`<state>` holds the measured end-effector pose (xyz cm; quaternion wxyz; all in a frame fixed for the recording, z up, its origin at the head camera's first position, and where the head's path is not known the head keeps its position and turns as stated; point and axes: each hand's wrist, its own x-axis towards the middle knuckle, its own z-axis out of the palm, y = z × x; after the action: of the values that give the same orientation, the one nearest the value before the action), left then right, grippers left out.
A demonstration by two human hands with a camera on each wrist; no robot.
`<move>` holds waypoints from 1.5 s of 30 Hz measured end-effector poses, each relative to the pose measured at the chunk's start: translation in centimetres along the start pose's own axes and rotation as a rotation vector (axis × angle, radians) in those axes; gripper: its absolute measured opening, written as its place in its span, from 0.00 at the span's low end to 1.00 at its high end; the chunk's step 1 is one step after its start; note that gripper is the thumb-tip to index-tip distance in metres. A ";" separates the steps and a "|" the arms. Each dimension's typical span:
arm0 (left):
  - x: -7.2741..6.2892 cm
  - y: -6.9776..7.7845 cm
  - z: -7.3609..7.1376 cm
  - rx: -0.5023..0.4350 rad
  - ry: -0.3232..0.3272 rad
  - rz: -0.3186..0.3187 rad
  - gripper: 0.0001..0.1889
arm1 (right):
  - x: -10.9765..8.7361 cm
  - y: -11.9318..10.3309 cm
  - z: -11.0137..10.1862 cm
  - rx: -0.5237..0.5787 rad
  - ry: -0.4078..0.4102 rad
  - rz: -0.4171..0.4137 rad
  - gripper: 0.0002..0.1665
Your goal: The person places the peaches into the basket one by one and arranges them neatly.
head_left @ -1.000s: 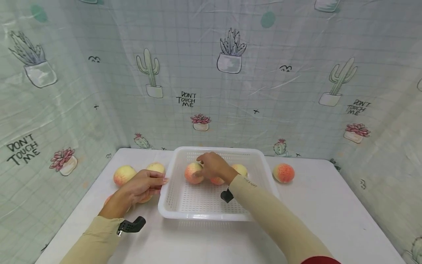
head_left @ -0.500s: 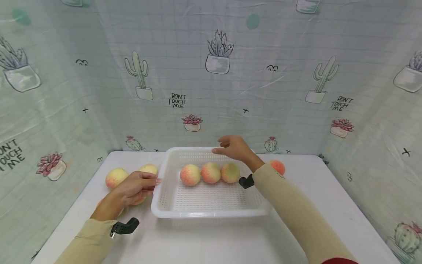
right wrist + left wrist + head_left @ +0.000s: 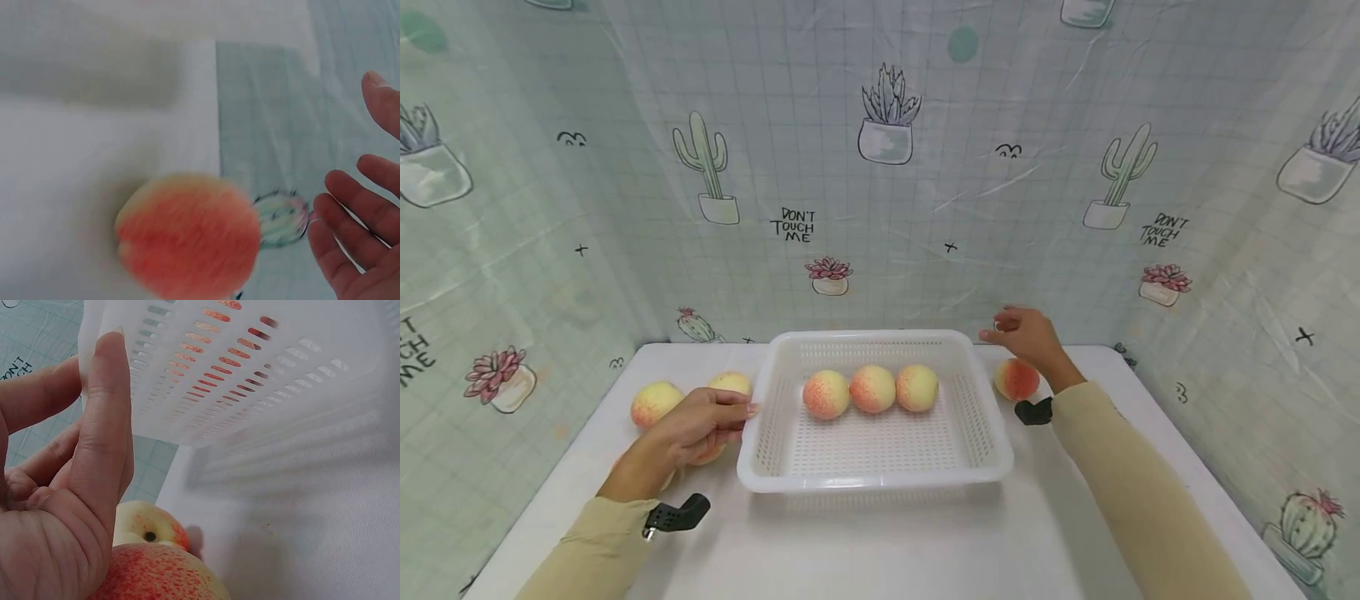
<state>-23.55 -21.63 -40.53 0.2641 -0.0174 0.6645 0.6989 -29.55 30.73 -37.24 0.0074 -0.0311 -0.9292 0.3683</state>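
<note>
A white perforated plastic basket (image 3: 880, 481) stands mid-table with three yellow-red peaches (image 3: 827, 395) lined up inside. At its left rim, my left hand (image 3: 703, 421) pinches the edge; the left wrist view has the fingers (image 3: 103, 425) against the basket's outer wall (image 3: 262, 337). My right hand (image 3: 1028, 337) hovers beyond a redder peach (image 3: 1017, 380) on the table right of the basket. Its fingers are spread and hold nothing, and the right wrist view puts that peach (image 3: 190, 237) beside the fingertips, apart from them.
Several more peaches (image 3: 655, 404) lie left of the basket, partly hidden behind my left hand and forearm. A patterned curtain (image 3: 880, 208) with cactus drawings rises behind the white table (image 3: 880, 550) and along both sides.
My right hand has lifted out of the basket, away from the peaches there, and moved right to above the lone peach. The left hand stays on the rim; the head view has shifted slightly.
</note>
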 end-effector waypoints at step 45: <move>0.4 -0.3 0.0 -0.003 -0.028 0.029 0.06 | -2.7 7.3 3.4 -0.255 0.059 0.106 0.52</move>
<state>-23.75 -21.56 -40.96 0.2631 0.0014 0.6600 0.7037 -26.64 33.52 -44.67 0.0113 -0.0915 -0.9648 0.2462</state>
